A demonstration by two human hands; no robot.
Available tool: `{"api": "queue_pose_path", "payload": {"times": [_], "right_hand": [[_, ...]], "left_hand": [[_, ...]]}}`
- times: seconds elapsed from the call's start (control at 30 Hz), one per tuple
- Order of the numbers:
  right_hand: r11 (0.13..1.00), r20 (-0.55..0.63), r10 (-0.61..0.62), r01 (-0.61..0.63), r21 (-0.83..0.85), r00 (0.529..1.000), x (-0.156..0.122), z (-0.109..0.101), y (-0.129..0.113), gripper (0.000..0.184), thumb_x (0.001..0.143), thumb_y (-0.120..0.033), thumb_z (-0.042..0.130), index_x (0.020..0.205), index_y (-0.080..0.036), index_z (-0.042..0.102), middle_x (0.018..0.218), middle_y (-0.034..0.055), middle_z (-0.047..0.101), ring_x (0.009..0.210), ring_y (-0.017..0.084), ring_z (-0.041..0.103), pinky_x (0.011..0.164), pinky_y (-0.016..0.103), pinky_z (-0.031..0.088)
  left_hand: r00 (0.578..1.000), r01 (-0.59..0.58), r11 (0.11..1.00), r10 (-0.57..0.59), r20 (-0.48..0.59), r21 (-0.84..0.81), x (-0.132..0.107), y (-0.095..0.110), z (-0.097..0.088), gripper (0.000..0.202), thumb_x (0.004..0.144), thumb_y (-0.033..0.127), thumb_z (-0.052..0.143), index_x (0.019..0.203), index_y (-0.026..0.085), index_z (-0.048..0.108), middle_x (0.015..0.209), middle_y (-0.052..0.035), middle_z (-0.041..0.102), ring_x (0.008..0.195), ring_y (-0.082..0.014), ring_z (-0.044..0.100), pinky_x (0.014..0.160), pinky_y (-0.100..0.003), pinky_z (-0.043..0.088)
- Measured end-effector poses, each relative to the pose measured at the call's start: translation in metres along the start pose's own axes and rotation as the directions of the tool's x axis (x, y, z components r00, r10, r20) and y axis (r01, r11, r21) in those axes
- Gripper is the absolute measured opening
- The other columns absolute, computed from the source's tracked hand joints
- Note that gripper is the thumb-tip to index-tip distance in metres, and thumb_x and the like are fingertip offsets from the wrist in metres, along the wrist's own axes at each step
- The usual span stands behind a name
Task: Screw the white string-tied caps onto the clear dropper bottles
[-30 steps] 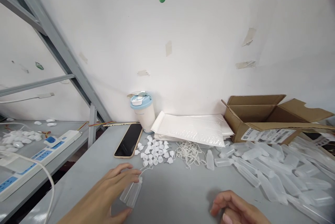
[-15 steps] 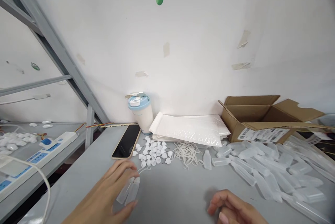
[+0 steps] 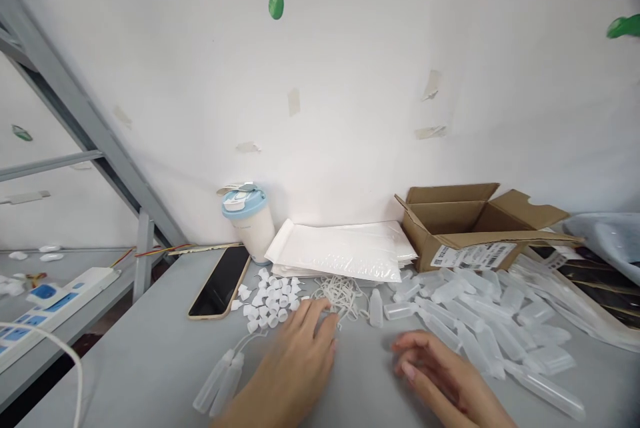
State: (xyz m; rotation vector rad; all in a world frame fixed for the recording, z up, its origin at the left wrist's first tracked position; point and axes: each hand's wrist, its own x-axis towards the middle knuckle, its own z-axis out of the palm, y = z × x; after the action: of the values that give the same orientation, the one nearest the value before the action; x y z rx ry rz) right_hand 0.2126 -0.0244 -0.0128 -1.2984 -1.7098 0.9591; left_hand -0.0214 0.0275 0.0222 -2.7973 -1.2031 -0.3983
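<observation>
My left hand (image 3: 300,355) is palm down over the table, its fingers bent and a little apart. Its fingertips are at the near edge of a tangled pile of thin white string loops (image 3: 345,295); whether they touch a loop is hidden. Small white caps (image 3: 270,298) lie just beyond its knuckles. Left of its wrist, two translucent squeeze bottles (image 3: 220,378) with white tops and strings attached lie side by side. Loosely curled and empty, my right hand (image 3: 445,375) hovers beside a heap of uncapped translucent bottles (image 3: 480,321). A single small bottle (image 3: 376,308) stands near the loops.
Behind are a phone (image 3: 220,281), a blue-lidded cup (image 3: 253,225) and stacked white padded envelopes (image 3: 335,251) near the wall. An open cardboard box (image 3: 420,241) sits at the back right. On the left, a power strip (image 3: 75,295) lies beyond a gap beside the table.
My left hand has moved right from the two squeeze bottles to the string loops, leaving the bottles on the table. My right hand has shifted slightly. The view has swung to the right.
</observation>
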Motion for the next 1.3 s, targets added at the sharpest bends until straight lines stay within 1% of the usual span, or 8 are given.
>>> {"api": "queue_pose_path", "payload": {"times": [0.17, 0.27, 0.37, 0.53, 0.8, 0.97, 1.17, 1.3], "right_hand": [[0.793, 0.068, -0.31, 0.298, -0.531, 0.948, 0.019, -0.012, 0.006, 0.037, 0.093, -0.032, 0.046, 0.128, -0.022, 0.052, 0.136, 0.0161, 0.051, 0.123, 0.028, 0.051, 0.096, 0.045, 0.05], [0.633, 0.228, -0.277, 0.356, -0.687, 0.933, 0.024, -0.013, 0.004, 0.049, 0.093, -0.043, 0.046, 0.138, -0.026, 0.044, 0.148, 0.0133, 0.039, 0.135, 0.038, 0.034, 0.096, 0.066, 0.04], [0.581, 0.328, -0.204, 0.383, -0.718, 0.923, 0.024, -0.014, 0.0, 0.054, 0.095, -0.047, 0.04, 0.145, -0.028, 0.034, 0.151, 0.0099, 0.033, 0.138, 0.04, 0.026, 0.095, 0.073, 0.033], [0.6, 0.335, -0.212, 0.393, -0.697, 0.918, 0.022, -0.017, -0.003, 0.051, 0.093, -0.047, 0.045, 0.139, -0.025, 0.043, 0.149, 0.0091, 0.038, 0.139, 0.036, 0.026, 0.102, 0.066, 0.032], [0.614, 0.229, -0.424, 0.463, -0.639, 0.876, 0.018, -0.016, 0.001, 0.02, 0.09, -0.032, 0.054, 0.106, -0.022, 0.061, 0.111, 0.0081, 0.068, 0.114, 0.025, 0.058, 0.104, 0.047, 0.04], [0.579, 0.164, -0.494, 0.464, -0.67, 0.854, 0.018, -0.014, -0.004, 0.02, 0.09, -0.026, 0.053, 0.106, -0.019, 0.061, 0.112, 0.0125, 0.065, 0.107, 0.024, 0.06, 0.092, 0.038, 0.05], [0.464, 0.199, -0.465, 0.428, -0.776, 0.863, 0.02, -0.011, -0.009, 0.026, 0.088, -0.033, 0.057, 0.107, -0.017, 0.063, 0.126, 0.0173, 0.059, 0.112, 0.031, 0.056, 0.084, 0.046, 0.053], [0.519, 0.142, -0.532, 0.454, -0.724, 0.835, 0.018, -0.009, -0.004, 0.014, 0.09, -0.022, 0.052, 0.092, -0.017, 0.065, 0.104, 0.0144, 0.067, 0.098, 0.026, 0.062, 0.079, 0.039, 0.054]], "left_hand": [[0.995, 0.045, 0.999, -0.042, -0.091, 0.029, -0.006, -0.001, 0.021, 0.033, 0.086, 0.011, 0.045, 0.117, 0.016, 0.053, 0.11, -0.0124, 0.063, 0.099, -0.0264, 0.062, 0.077, -0.039, 0.056], [0.981, 0.005, 0.999, 0.002, -0.192, 0.036, -0.012, -0.004, 0.028, 0.035, 0.088, 0.018, 0.048, 0.123, 0.014, 0.05, 0.114, -0.0116, 0.064, 0.105, -0.0249, 0.061, 0.083, -0.035, 0.055], [0.966, -0.013, 1.0, 0.017, -0.257, 0.017, -0.019, -0.008, 0.029, 0.037, 0.089, 0.02, 0.048, 0.126, 0.013, 0.047, 0.118, -0.0106, 0.064, 0.11, -0.0218, 0.06, 0.088, -0.03, 0.053], [0.944, -0.007, 0.994, -0.029, -0.328, -0.109, -0.026, -0.008, 0.024, 0.037, 0.089, 0.02, 0.05, 0.126, 0.015, 0.047, 0.116, -0.0107, 0.064, 0.108, -0.0203, 0.061, 0.09, -0.029, 0.053], [0.898, -0.041, 0.931, -0.124, -0.422, -0.362, -0.024, 0.005, 0.009, 0.023, 0.084, 0.005, 0.046, 0.102, 0.02, 0.051, 0.091, -0.0062, 0.063, 0.085, -0.017, 0.061, 0.075, -0.027, 0.053], [0.914, 0.022, 0.889, -0.204, -0.352, -0.457, -0.021, 0.012, 0.005, 0.017, 0.085, 0.006, 0.041, 0.084, 0.02, 0.05, 0.077, -0.002, 0.058, 0.07, -0.0139, 0.056, 0.063, -0.023, 0.048], [0.923, 0.065, 0.847, -0.253, -0.291, -0.528, -0.021, 0.014, 0.008, 0.015, 0.087, 0.011, 0.042, 0.079, 0.021, 0.051, 0.074, -0.0009, 0.058, 0.069, -0.0134, 0.056, 0.062, -0.022, 0.047], [0.937, 0.166, 0.666, -0.337, -0.095, -0.727, -0.022, 0.013, 0.01, 0.015, 0.089, 0.022, 0.046, 0.083, 0.021, 0.06, 0.073, -0.0009, 0.062, 0.067, -0.0131, 0.059, 0.062, -0.022, 0.049]]}}
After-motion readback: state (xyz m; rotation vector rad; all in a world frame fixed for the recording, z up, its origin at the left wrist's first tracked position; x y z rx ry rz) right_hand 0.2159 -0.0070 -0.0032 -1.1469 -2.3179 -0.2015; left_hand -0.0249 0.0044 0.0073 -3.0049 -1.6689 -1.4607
